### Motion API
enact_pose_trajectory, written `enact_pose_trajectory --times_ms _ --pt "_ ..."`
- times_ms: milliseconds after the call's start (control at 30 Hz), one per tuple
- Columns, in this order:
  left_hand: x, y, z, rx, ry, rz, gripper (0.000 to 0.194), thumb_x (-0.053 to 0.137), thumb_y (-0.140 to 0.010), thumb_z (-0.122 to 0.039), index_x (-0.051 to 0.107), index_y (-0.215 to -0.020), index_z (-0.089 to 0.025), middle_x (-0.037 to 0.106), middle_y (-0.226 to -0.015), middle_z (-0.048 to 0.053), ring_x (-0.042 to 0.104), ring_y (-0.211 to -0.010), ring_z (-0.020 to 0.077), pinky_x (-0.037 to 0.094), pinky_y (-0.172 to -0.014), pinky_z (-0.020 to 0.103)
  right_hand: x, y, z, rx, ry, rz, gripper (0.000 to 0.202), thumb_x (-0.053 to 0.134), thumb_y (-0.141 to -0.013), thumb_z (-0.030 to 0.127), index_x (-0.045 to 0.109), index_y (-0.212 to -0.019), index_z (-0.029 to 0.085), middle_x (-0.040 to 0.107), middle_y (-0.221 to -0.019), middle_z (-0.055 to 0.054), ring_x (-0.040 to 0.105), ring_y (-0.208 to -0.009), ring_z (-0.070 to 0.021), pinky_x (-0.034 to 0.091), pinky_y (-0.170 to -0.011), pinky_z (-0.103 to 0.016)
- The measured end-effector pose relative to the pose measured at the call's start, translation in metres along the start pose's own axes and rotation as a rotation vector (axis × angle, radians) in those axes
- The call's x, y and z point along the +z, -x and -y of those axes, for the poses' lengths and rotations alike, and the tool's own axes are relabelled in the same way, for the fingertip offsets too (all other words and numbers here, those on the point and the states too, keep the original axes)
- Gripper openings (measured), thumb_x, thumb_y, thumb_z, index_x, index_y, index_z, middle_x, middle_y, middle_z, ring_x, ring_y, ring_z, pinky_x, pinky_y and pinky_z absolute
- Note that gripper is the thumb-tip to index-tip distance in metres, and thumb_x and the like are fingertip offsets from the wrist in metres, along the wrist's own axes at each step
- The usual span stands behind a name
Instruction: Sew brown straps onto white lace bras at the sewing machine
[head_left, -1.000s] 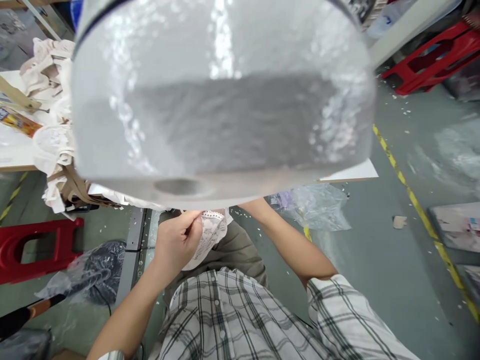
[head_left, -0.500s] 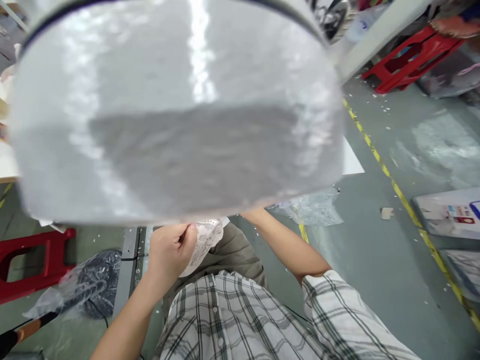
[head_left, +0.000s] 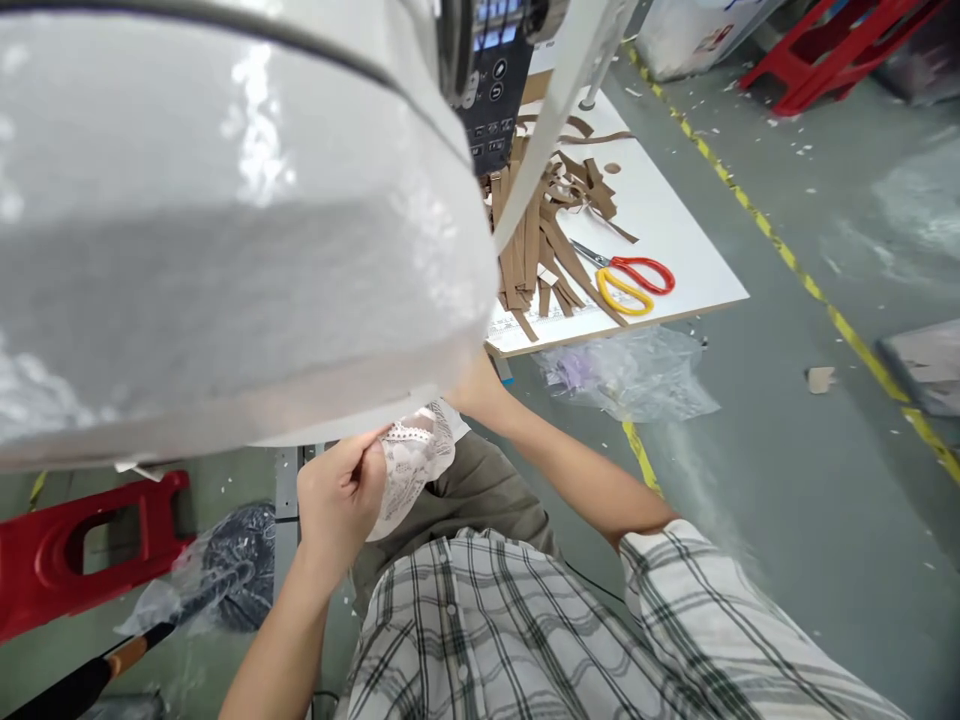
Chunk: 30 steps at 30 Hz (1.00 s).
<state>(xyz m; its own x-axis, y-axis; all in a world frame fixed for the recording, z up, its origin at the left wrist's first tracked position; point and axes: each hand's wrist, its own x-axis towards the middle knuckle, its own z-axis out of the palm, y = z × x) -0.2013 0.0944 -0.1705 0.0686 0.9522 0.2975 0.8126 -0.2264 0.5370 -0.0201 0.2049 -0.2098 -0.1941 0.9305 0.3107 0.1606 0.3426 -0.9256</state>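
Note:
My left hand [head_left: 339, 497] is closed, thumb pressed against the fingers, on the edge of a piece of white lace fabric [head_left: 411, 470] that hangs over my lap. A large glossy white machine head [head_left: 247, 270], apparently of a sewing machine, fills the upper left and blocks what lies under it. My right hand [head_left: 478, 388] reaches in beneath its lower right edge, close to the far side of the lace. Its fingers are hidden, so its grip does not show.
On the white tabletop [head_left: 675, 240] lie brown fabric strips [head_left: 536, 240] and scissors [head_left: 630, 285] with red and yellow handles. A dark control panel [head_left: 491, 110] stands behind. Below are a plastic bag [head_left: 637, 375] and a red stool [head_left: 97, 545].
My view has shifted, so the machine head sits further left and the strips, scissors and control panel now show. My left hand keeps its grip on the lace; more of the lace is visible.

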Motion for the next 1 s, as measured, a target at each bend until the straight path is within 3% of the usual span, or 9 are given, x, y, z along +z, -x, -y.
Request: enact_pose_trajectory --times_ms 100,267,767,1000 --pt "-0.001 0.001 0.0 -0.003 0.007 -0.002 0.028 0.054 -0.092 -0.017 0.08 -0.101 -0.022 0.068 -0.058 -0.003 0.052 -0.044 0.0077 0.037 -0.046 0.019 -0.001 0.014 -0.008 0.024 -0.083 -0.106 0.023 0.059 -0.093 0.042 0.064 -0.105 0.023 0.057 -0.132 -0.01 0.063 -0.091 -0.0191 0.054 -0.086 -0.036" --pt "-0.002 0.002 0.0 -0.043 0.007 -0.007 0.028 0.054 -0.093 -0.019 0.079 -0.103 -0.022 0.076 -0.073 -0.001 0.057 -0.048 0.0075 0.041 -0.049 0.018 -0.002 0.035 -0.025 0.058 -0.19 -0.168 0.027 0.059 -0.093 0.049 0.061 -0.102 0.024 0.059 -0.111 -0.008 0.058 -0.086 -0.0169 0.052 -0.083 -0.033" --pt "-0.001 0.003 0.004 -0.086 0.005 -0.051 0.028 0.055 -0.092 -0.02 0.08 -0.103 -0.023 0.08 -0.095 0.002 0.072 -0.076 0.0138 0.051 -0.061 0.019 -0.006 0.057 -0.019 0.149 -0.275 -0.068 0.024 0.06 -0.094 0.047 0.062 -0.099 0.024 0.056 -0.103 -0.006 0.057 -0.088 -0.0179 0.048 -0.08 -0.034" --pt "-0.002 0.002 0.005 -0.074 0.014 -0.05 0.027 0.054 -0.093 -0.02 0.08 -0.102 -0.022 0.079 -0.092 0.003 0.071 -0.071 0.013 0.051 -0.06 0.019 -0.003 0.056 -0.014 0.167 -0.331 -0.027 0.024 0.06 -0.094 0.047 0.062 -0.1 0.023 0.056 -0.102 -0.005 0.056 -0.086 -0.0167 0.048 -0.079 -0.033"
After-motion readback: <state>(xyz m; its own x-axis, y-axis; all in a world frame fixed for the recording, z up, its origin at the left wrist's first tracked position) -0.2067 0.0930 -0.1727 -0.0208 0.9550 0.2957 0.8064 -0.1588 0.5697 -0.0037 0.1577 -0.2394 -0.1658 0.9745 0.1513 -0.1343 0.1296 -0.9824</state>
